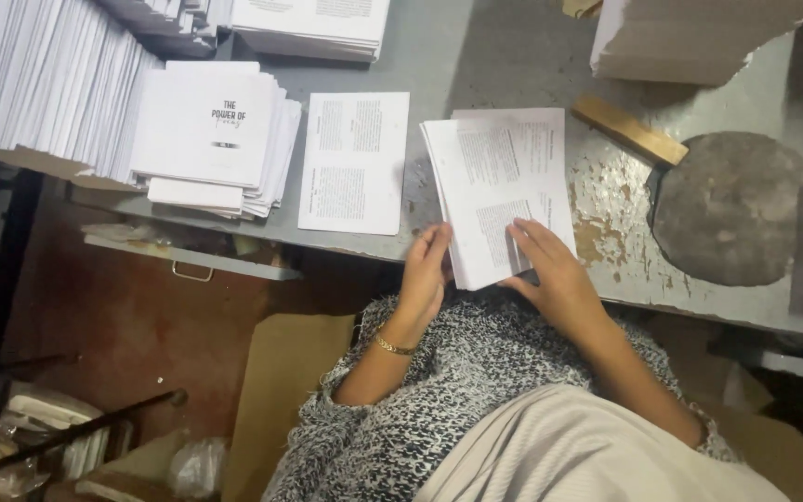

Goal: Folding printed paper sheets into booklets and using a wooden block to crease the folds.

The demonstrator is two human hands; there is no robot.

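Note:
A thick bundle of printed white sheets [494, 186] lies at the near edge of the grey table [476, 56]. My left hand [425, 274] holds the bundle's lower left edge, fingers curled against the stack; a gold bracelet sits on that wrist. My right hand [550, 270] rests flat on the top sheet near its lower right corner. A single printed sheet [355, 163] lies flat to the left of the bundle, apart from it.
A pile of white booklets [211, 135] sits at the left, with long rows of white sheets [39, 74] behind. A wooden block [629, 130] and a round grey stone [727, 209] lie to the right. Torn cardboard [690, 37] is at the back.

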